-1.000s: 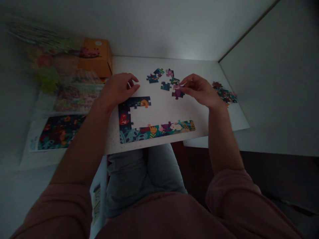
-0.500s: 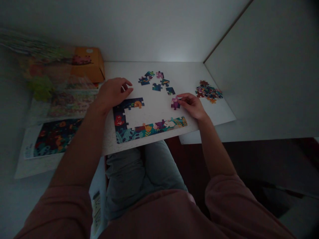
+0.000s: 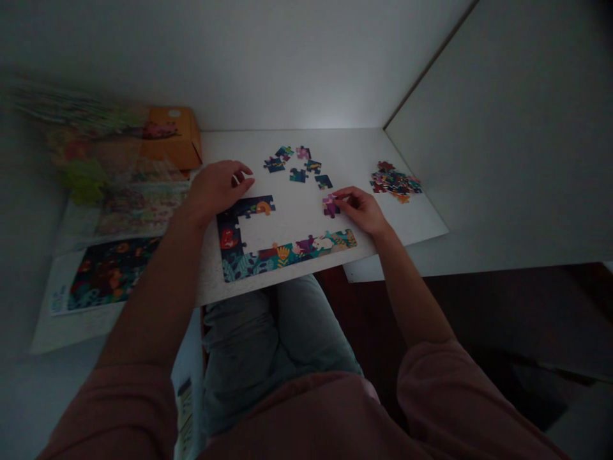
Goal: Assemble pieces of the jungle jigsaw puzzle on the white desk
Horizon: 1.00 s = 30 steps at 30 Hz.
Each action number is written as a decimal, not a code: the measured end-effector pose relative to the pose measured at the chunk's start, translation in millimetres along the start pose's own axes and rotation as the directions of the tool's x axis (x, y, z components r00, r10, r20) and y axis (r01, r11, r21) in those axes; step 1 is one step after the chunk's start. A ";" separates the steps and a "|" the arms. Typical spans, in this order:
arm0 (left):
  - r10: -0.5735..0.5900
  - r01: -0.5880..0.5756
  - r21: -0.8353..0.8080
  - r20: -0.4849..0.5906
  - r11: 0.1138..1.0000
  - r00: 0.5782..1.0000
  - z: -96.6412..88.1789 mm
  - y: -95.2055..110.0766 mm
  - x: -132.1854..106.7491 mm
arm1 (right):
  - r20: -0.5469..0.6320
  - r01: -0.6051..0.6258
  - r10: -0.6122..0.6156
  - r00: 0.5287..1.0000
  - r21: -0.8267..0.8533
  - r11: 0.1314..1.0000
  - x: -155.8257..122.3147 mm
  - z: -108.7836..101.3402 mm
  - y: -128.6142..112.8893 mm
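Head view: you look down at a white board (image 3: 306,145) across your lap, in dim light.

Left hand: your left hand (image 3: 218,190) is relaxed, fingers loosely curled, and it seems to hold nothing, though the dim light makes that hard to be sure of. It rests just above the top arm of the puzzle border.

Right hand: your right hand (image 3: 361,211) is closed in a pinch on the purple piece, with your fingertips (image 3: 341,199) against its edge.

Held piece: the purple piece (image 3: 330,206) sits at the inner end of your right hand, over the bare middle of the board. You may be lifting it or pressing it down; I cannot tell which.

Puzzle border: the puzzle border (image 3: 249,259) lies at the near edge of the board, an assembled strip along the bottom with a column rising on the left and a short arm running right along the top.

Loose pieces: six loose pieces (image 3: 297,175) lie scattered apart above the border, between your hands.

Pile: a heap of pieces, the pile (image 3: 395,182), sits at the right of the board.

Surroundings: an orange box (image 3: 175,137) and a picture sheet (image 3: 110,275) lie left of the board. Your jeans (image 3: 282,345) and pink sleeves (image 3: 431,396) fill the bottom of the view.
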State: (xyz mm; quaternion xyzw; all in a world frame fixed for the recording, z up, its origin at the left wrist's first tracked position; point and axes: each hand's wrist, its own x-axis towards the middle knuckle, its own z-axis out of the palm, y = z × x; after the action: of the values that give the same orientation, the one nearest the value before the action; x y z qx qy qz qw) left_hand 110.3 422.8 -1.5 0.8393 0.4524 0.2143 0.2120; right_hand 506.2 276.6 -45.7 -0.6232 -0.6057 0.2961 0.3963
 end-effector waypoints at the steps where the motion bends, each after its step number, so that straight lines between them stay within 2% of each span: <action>1: 0.003 -0.003 0.004 -0.003 1.000 1.000 0.3 -1.0 -0.1 | -0.020 0.002 -0.003 1.000 -0.026 1.000 0.1 0.0 -0.4; 5: 0.017 -0.017 0.030 -0.008 0.999 1.000 0.9 -3.4 -0.5 | -0.066 0.070 -0.077 0.995 -0.099 0.993 0.0 0.0 0.9; 10: 0.023 -0.023 0.042 -0.003 0.999 1.000 0.1 -3.7 -1.4 | 0.014 0.157 -0.157 0.988 -0.194 0.968 -1.4 -0.5 6.3; 15: 0.024 -0.026 0.079 0.026 0.997 0.999 -0.6 -5.0 -0.4 | 0.100 0.213 -0.193 0.976 -0.246 0.946 -0.7 -2.7 4.8; 21: 0.038 -0.042 0.120 0.034 0.992 0.999 1.0 -5.5 -2.0 | 0.093 0.207 -0.185 0.978 -0.355 0.912 -2.8 4.5 -3.3; 23: 0.038 -0.041 0.119 0.029 0.992 0.999 1.1 -4.6 -3.4 | 0.125 0.219 -0.185 0.975 -0.371 0.903 -0.7 8.0 -8.7; 26: 0.034 -0.037 0.122 0.031 0.992 0.999 0.6 -2.5 -4.7 | 0.189 0.276 -0.218 0.957 -0.374 0.885 18.2 9.3 -18.0; 30: 0.026 -0.030 0.133 0.036 0.991 0.999 0.4 -1.4 -5.3 | 0.132 0.254 -0.220 0.967 -0.385 0.887 82.9 9.9 -21.5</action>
State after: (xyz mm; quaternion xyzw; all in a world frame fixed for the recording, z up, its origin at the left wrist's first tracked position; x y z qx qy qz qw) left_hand 106.9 419.0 -3.6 0.8613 0.4503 0.1724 0.1601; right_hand 494.2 358.9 -23.2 -0.5989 -0.7410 0.1421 0.2684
